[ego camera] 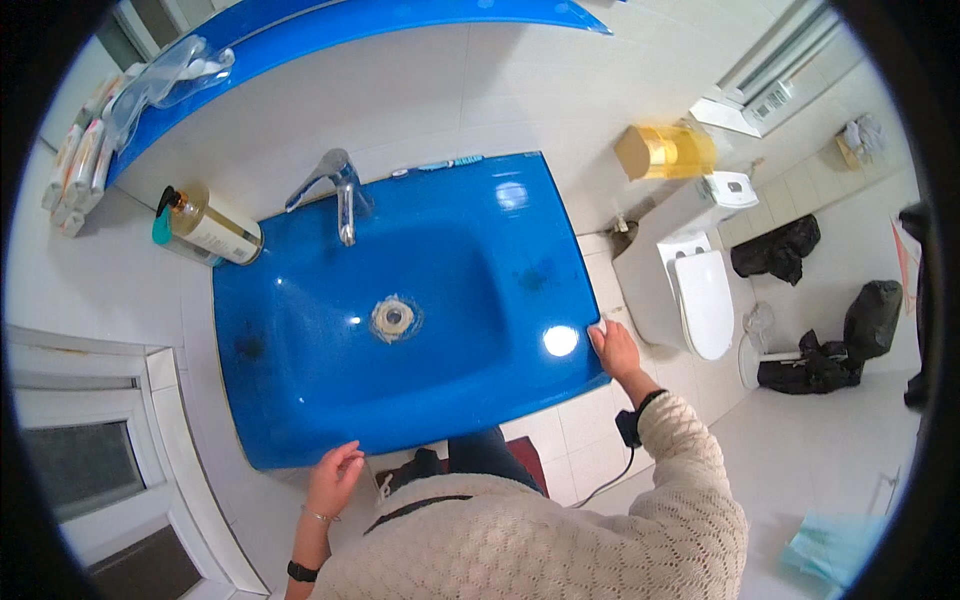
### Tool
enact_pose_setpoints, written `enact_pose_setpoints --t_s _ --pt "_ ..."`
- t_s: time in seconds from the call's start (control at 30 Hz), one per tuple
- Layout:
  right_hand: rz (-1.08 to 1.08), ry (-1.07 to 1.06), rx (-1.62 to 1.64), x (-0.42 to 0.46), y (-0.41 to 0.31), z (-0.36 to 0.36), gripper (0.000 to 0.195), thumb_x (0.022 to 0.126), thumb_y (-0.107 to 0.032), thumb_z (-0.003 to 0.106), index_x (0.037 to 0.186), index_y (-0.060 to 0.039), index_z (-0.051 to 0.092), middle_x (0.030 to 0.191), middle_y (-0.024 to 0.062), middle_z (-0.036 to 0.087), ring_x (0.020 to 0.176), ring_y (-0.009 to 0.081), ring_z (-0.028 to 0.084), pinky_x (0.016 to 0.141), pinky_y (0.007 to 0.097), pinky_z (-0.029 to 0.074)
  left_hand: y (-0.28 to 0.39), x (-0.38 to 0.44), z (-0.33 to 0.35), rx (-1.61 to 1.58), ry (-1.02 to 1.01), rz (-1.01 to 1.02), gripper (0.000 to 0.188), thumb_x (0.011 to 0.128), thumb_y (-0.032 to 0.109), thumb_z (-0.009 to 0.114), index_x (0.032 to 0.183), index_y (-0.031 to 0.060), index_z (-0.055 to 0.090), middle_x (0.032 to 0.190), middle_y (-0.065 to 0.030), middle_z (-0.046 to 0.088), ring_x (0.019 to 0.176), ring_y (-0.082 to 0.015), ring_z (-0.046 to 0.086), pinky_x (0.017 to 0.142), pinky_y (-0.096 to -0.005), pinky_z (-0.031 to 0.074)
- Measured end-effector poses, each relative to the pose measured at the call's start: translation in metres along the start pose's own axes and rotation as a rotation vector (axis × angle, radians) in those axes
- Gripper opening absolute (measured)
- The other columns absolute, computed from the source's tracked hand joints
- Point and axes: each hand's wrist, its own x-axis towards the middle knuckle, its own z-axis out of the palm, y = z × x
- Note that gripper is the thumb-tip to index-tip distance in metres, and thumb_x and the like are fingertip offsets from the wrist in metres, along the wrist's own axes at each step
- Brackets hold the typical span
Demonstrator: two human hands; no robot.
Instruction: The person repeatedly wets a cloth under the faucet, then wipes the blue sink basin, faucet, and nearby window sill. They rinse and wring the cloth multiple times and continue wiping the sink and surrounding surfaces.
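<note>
A blue glass washbasin (465, 390) spans the middle, with a chrome faucet (346, 199) at its back edge and a pale-ringed drain (393, 318) in its bowl. At the basin's right edge, near the front corner, my right hand (619, 352) has its fingers bent over the rim. Between them shows a bit of a small white thing (602, 323), mostly hidden, too little to tell its kind. My left hand (334, 474) hovers by the front edge, fingers loosely apart and holding nothing. Dark smudges mark the basin's surface on both sides.
Pump bottles (217, 225) stand at the back left corner. A toothbrush (439, 166) lies along the back edge. Overhead runs a blue shelf (420, 30) with packets. To the right are a toilet (703, 304), a yellow paper holder (666, 152) and black bags (776, 247). A cable (616, 480) hangs from my right wrist.
</note>
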Motion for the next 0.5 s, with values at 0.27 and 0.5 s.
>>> enact_pose_setpoints --t_s 0.27,0.5 --pt "0.623 0.321 1.443 -0.097 -0.018 0.131 0.082 0.093 -0.067 0.021 0.136 0.0000 0.039 0.127 0.0207 0.054 0.099 0.0308 0.059 0.082 0.0404 0.048 -0.060 -0.087 -0.018 -0.105 0.051 -0.003 0.033 0.090 0.016 0.061 0.120 0.0022 0.059 0.106 -0.0114 0.066 0.093 -0.0192 0.064 0.083 -0.0304 0.050" --pt "0.655 -0.429 2.491 -0.174 -0.233 0.262 0.052 0.092 -0.057 0.037 0.115 -0.0122 0.048 0.112 0.0065 0.053 0.098 0.0249 0.049 0.087 0.0437 0.043 -0.088 -0.170 -0.038 -0.182 0.170 -0.095 0.034 0.091 0.016 0.059 0.122 0.0011 0.056 0.107 -0.0120 0.066 0.096 -0.0198 0.063 0.085 -0.0307 0.049"
